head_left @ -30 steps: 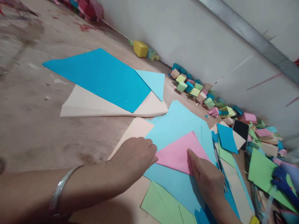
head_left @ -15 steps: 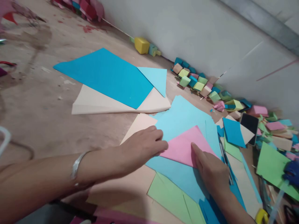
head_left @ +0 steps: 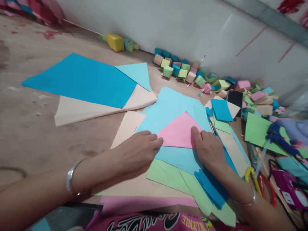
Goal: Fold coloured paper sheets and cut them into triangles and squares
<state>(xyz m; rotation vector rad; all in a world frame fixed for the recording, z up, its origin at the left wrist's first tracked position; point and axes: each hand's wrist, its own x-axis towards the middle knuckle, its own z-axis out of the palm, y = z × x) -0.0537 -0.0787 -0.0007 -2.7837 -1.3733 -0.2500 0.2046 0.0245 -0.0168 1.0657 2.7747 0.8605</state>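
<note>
The left hand [head_left: 141, 148] pinches the left corner of a folded pink paper [head_left: 177, 134], which lies on a light blue sheet [head_left: 174, 101]. The right hand [head_left: 209, 148] lays its fingers over the paper's right side; whether its thumb grips beneath cannot be told. Green paper [head_left: 166, 175] sits nearer the body, a glue gun [head_left: 280, 137] farther right, and small paper boxes [head_left: 183, 73] line the wall [head_left: 154, 24].

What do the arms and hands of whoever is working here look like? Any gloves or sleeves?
They are a person's bare hands: neither the left hand nor the right hand wears a glove, and no sleeve shows on either forearm. The left wrist has a silvery bangle; the right wrist has a thinner-looking silvery band.
</note>
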